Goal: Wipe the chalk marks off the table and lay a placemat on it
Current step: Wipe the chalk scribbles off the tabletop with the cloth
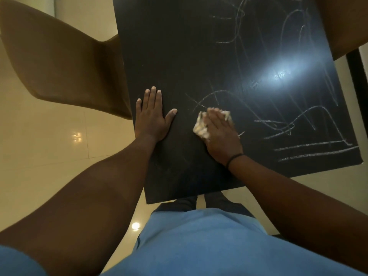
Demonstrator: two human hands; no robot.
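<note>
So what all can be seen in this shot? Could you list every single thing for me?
table: one, black, centre, running away from the person
chalk marks: many, white, mostly on the table's right half; left half looks nearly clean
cloth: one, cream, crumpled on the table under the right hand
chairs: two, brown, one left of the table, one at the top right corner
floor: pale glossy tiles, all around
wristband: one, black, on the right wrist
shirt: one, blue, bottom of view
left hand: flat on the table near its left edge
right hand: pressing the cloth onto the table
</note>
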